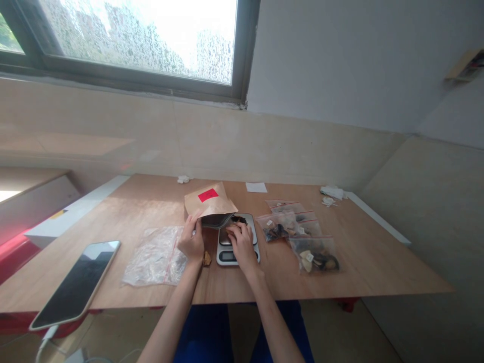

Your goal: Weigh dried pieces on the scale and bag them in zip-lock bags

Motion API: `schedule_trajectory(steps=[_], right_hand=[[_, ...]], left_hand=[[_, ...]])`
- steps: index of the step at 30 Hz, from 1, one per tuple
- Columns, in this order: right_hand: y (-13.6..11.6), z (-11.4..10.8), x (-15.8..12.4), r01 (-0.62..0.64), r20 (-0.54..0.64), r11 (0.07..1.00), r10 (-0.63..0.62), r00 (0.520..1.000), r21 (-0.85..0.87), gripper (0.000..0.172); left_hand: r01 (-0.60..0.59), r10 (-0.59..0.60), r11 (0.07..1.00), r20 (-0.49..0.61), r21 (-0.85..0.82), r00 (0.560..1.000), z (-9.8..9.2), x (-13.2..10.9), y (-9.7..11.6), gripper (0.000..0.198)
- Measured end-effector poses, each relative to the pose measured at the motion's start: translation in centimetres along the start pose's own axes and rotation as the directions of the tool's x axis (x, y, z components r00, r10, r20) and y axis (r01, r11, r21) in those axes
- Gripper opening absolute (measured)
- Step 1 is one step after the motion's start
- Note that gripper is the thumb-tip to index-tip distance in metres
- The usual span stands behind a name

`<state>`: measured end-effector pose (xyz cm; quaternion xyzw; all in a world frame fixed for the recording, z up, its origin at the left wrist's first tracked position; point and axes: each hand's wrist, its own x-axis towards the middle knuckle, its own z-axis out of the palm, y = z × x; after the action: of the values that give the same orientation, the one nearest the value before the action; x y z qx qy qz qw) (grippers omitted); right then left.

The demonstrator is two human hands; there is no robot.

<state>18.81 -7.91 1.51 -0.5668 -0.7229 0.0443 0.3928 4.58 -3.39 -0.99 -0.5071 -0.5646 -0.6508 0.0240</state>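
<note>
Head view, only one. My left hand (191,238) pinches the lower edge of a kraft paper envelope (215,199) and holds it tilted up, just above the back of a digital kitchen scale (229,256). The envelope is tan and creased, with a red rectangular label (207,195) on its upper face. Its open edge faces me, and something dark and flat (215,221) shows there; can't tell if it's a pouch or lining.

My right hand (242,245) is over the scale platform, apart from the left but close. Its fingers (232,231) curl down on a dark flat piece (226,236); can't tell if they're clamped on it. Small dark bits (238,219) sit on the platform's far side.

A small brown chip (206,258) lies on the wooden table (370,262) just beside the scale. A crumpled clear zip bag (153,257) is left of my left hand. Three overlapping zip bags (298,237) of dried pieces lie right of the scale. A smartphone (75,285) sits at the near left edge.
</note>
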Motion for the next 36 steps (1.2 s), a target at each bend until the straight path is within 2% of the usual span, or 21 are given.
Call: schedule_trajectory(steps=[10,14,17,20,23,27,31,36], right_hand=[[0.5,0.4,0.3,0.003,-0.027,1.000,-0.003,1.000,-0.011,0.032],[-0.3,-0.4,0.4,-0.017,-0.090,1.000,0.015,0.996,-0.017,0.032],[-1.7,-1.0,-0.5,0.005,-0.119,0.998,0.003,0.993,0.066,0.030],[-3.3,-0.9,-1.9,0.078,0.011,0.979,-0.081,0.997,0.186,0.031],[-4.6,0.0,-3.2,0.125,0.151,0.966,-0.161,0.975,0.226,0.031],[-5.4,1.1,-3.9,0.122,0.200,0.972,-0.163,0.966,0.201,0.024],[-5.6,1.3,-4.1,0.101,0.258,0.985,-0.135,0.957,0.140,0.018],[-5.5,1.7,-4.6,0.143,0.289,0.989,-0.147,0.946,0.034,0.015]], left_hand=[[0.021,-0.021,0.999,0.011,0.037,1.000,-0.1,0.0,0.2,0.024],[0.005,-0.006,1.000,0.011,0.018,1.000,0.0,0.0,0.1,0.025],[-0.001,0.001,1.000,0.016,0.003,1.000,0.0,0.0,0.0,0.025],[-0.001,0.001,1.000,0.024,-0.005,1.000,0.0,0.0,0.0,0.024],[0.005,-0.005,1.000,0.042,-0.019,0.999,0.1,0.0,0.0,0.024],[0.050,-0.047,0.998,0.055,-0.050,0.997,0.1,0.1,-0.1,0.025],[0.085,-0.081,0.992,0.039,-0.094,0.996,0.0,0.3,0.0,0.024],[0.120,-0.110,0.981,0.070,-0.150,0.991,0.0,0.4,0.0,0.023]])
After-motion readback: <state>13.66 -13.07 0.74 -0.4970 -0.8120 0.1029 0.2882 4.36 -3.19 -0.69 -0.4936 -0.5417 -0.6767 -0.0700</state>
